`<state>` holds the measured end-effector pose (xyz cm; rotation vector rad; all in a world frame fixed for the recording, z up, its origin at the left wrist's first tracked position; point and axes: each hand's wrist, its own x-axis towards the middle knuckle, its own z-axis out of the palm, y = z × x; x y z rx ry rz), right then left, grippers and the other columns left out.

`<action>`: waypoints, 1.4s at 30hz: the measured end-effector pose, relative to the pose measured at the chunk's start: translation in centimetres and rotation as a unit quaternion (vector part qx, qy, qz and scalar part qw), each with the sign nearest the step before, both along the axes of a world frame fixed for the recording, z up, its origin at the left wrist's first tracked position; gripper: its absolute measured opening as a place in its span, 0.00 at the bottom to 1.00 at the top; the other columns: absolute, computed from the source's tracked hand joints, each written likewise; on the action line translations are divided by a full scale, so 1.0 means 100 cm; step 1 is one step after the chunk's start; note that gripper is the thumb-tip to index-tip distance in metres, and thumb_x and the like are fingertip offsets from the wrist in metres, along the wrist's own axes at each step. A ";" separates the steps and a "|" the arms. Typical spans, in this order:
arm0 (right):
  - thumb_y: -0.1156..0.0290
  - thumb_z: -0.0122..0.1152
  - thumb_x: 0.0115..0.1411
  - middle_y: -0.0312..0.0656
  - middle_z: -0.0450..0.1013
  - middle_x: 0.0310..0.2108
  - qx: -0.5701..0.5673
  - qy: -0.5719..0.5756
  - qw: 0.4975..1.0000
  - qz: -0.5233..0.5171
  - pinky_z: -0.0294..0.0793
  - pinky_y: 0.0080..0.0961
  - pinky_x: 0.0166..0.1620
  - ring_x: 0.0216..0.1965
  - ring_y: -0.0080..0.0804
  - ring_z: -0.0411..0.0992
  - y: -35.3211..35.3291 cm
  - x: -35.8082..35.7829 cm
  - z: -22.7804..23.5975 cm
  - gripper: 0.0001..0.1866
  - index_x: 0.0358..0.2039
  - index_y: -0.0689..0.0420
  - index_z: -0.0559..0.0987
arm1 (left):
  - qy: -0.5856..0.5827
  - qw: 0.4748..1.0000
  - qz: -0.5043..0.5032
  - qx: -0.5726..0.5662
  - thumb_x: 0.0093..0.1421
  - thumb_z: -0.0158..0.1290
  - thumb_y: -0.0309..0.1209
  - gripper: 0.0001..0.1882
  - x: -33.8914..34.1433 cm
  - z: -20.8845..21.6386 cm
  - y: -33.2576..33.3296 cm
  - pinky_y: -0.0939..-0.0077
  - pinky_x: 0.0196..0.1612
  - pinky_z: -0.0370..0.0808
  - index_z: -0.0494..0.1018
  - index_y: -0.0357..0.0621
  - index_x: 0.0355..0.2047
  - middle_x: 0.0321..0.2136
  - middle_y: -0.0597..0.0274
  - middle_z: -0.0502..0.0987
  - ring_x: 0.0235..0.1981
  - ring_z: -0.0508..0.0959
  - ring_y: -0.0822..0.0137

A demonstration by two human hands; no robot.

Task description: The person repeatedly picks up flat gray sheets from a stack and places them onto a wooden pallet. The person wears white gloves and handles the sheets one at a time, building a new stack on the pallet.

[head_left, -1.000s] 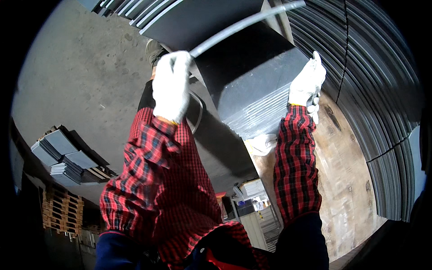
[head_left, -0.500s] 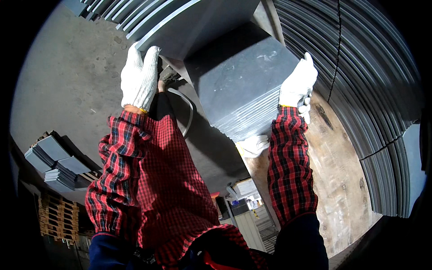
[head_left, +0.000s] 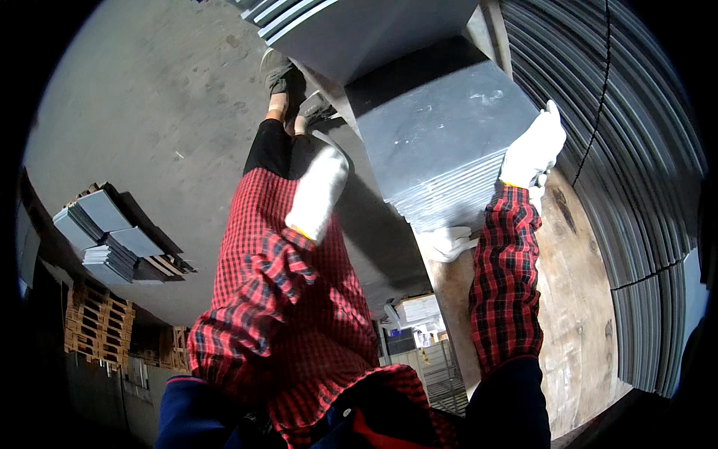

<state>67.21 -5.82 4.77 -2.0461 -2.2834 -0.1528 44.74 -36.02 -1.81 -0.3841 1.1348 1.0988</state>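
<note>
My left hand, in a white knitted glove, hangs over my checked apron near my legs. It is smeared by motion, but its fingers look stretched out and nothing shows in them. My right hand, gloved the same way, is at the right edge of a stack of dark grey slabs. One finger points away from me, while the others curl under; whatever they may hold is hidden. Below the stack's near edge, a separate white glove lies on the wooden board.
Long rows of grey slabs on edge stand to the right. More upright slabs rise beyond the stack. On the floor at left are smaller slab piles and wooden pallets.
My left hand has come down and right, from beside the far upright slabs to over my apron. My right hand stays at the stack. The view has shifted, bringing my shoes into sight.
</note>
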 end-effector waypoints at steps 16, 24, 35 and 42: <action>0.64 0.42 0.69 0.52 0.79 0.39 -0.045 0.066 0.989 -0.125 0.74 0.38 0.46 0.39 0.44 0.77 -0.001 -0.026 0.007 0.21 0.48 0.58 0.82 | -0.003 0.987 -0.141 -0.081 0.71 0.46 0.47 0.38 0.054 0.070 0.073 0.72 0.69 0.48 0.46 0.36 0.71 0.67 0.55 0.59 0.67 0.56 0.64; 0.64 0.41 0.70 0.50 0.78 0.41 -0.054 0.054 0.988 -0.131 0.74 0.37 0.46 0.39 0.41 0.77 0.003 -0.023 0.006 0.20 0.47 0.56 0.83 | 0.013 0.981 -0.167 -0.093 0.70 0.45 0.49 0.39 0.041 -0.018 0.072 0.71 0.72 0.44 0.48 0.35 0.70 0.71 0.53 0.51 0.72 0.49 0.63; 0.62 0.38 0.71 0.51 0.78 0.47 -0.051 0.057 0.995 -0.071 0.71 0.35 0.55 0.49 0.43 0.76 -0.002 -0.018 -0.013 0.24 0.49 0.62 0.81 | 0.500 0.596 -0.600 0.184 0.58 0.48 0.31 0.14 0.014 -0.089 0.099 0.52 0.47 0.71 0.71 0.40 0.44 0.44 0.40 0.70 0.47 0.71 0.47; 0.62 0.40 0.70 0.47 0.77 0.47 -0.093 0.060 0.985 -0.133 0.72 0.33 0.51 0.46 0.39 0.76 -0.003 -0.016 -0.003 0.22 0.49 0.57 0.82 | 0.325 0.751 -0.434 0.378 0.58 0.53 0.42 0.27 0.039 0.111 0.144 0.48 0.65 0.56 0.71 0.35 0.52 0.53 0.41 0.67 0.61 0.61 0.41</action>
